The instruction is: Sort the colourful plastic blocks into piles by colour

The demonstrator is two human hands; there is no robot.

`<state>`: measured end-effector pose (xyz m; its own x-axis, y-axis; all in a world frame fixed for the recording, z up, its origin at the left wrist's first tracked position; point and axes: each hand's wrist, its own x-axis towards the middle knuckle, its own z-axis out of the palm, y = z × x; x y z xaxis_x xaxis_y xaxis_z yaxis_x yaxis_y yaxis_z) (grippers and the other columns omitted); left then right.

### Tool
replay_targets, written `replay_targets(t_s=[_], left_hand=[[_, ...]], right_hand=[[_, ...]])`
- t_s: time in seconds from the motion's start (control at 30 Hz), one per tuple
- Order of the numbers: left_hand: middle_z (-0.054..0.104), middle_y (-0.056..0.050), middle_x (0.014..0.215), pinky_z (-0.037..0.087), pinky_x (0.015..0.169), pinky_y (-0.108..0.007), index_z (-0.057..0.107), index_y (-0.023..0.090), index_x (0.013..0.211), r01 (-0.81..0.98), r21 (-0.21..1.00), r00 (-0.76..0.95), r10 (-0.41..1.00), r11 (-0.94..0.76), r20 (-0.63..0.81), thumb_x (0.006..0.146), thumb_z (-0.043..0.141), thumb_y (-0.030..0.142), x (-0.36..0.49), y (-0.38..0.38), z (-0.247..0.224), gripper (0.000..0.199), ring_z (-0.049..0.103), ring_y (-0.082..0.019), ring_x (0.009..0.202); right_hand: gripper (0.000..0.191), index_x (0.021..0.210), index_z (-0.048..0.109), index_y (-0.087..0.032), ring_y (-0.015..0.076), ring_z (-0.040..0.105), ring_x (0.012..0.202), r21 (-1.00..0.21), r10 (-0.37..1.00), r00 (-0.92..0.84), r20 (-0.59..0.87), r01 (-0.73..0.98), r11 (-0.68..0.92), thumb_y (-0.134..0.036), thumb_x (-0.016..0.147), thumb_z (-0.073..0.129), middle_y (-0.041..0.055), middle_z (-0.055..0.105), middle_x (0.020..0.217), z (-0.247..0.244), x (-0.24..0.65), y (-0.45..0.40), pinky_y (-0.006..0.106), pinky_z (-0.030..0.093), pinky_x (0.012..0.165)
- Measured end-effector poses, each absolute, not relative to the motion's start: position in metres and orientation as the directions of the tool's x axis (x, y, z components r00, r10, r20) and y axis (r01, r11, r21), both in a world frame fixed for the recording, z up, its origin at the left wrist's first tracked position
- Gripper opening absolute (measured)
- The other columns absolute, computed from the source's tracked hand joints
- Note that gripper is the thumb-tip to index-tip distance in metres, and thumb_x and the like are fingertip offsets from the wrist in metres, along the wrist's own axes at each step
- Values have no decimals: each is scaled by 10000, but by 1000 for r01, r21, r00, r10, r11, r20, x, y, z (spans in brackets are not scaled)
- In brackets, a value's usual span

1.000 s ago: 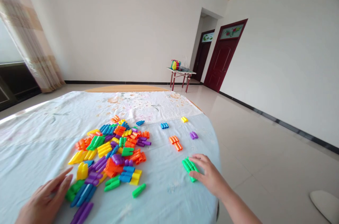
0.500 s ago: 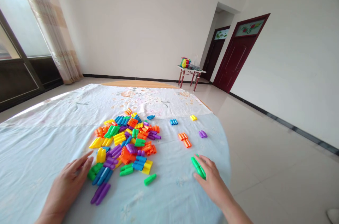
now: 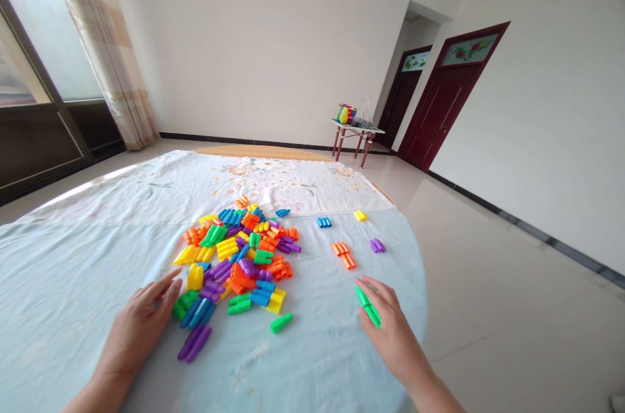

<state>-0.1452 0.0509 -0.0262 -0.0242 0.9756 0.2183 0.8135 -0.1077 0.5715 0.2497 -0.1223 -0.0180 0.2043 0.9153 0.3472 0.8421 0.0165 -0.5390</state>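
You get one view only, from the camera on your head, so no second view overlaps it. It looks forward and down across the desk from its near edge, close enough that both forearms enter at the bottom of the frame. Beyond the desk it faces the far wall, with the doors right of the desk and the window left of it.

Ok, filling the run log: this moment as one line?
right hand: on green blocks | left hand: flat by block pile | tablecloth: small sorted groups right of pile
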Motion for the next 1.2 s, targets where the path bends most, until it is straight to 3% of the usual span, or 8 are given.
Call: replay_targets(t_s=[0.23,0.4,0.6,0.93,1.2], left_hand=[[667,-46,962,463,755,-267,604,224,1108,805,569,-10,954,-169,299,798,408,515,-148,50,-30,469,608,-174,832],[681,-33,908,488,724,-275,620,238,1080,774,593,-32,921,-222,387,774,418,556,-150,51,-35,486,626,-168,773],[682,-25,893,500,649,-251,629,245,1054,759,612,-61,912,-222,406,777,434,541,-149,48,-33,450,630,-159,754],[675,-28,923,496,755,-283,600,234,1100,759,593,2,913,-268,409,809,419,508,-147,39,-33,439,620,-162,829],[679,-6,930,492,760,-249,654,267,970,769,583,30,925,-263,379,799,439,505,-147,43,-33,364,624,-154,839]], right_hand=[[411,1168,557,-269,208,494,1073,-628,931,-61,361,722,291,-107,800,468,60,576,1103,-21,178,-83,385,422,945],[361,1106,589,-251,191,533,975,-677,911,-48,409,654,338,-87,803,482,53,603,1005,-42,159,-57,367,451,883],[331,1117,571,-268,192,525,959,-655,889,-60,454,654,379,-119,847,449,46,598,987,-51,159,-52,370,446,866],[345,1125,563,-269,196,528,944,-637,889,-109,444,660,399,-111,858,412,45,608,980,-57,158,-55,361,452,833],[306,1068,610,-198,228,527,962,-709,946,18,325,666,231,-208,762,586,69,621,970,-41,150,-44,366,425,863]])
